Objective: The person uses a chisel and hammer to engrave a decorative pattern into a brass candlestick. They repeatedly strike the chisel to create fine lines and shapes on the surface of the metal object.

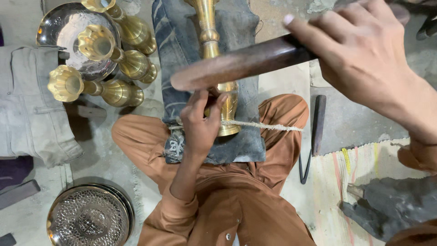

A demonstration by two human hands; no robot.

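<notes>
Brass vase [223, 98] lies across the padded denim [248, 136] on the person's lap, lashed down by a cord [268, 125]. Left hand [198, 125] is curled tight round a small tool pressed against the vase's body; what tool, I cannot tell. Right hand [364, 54] grips a dark wooden mallet [241, 64], raised just above. Risk: a stray blow could catch those left fingers, or the vase could roll under the cord. Three finished vases [109, 59] lie aside.
</notes>
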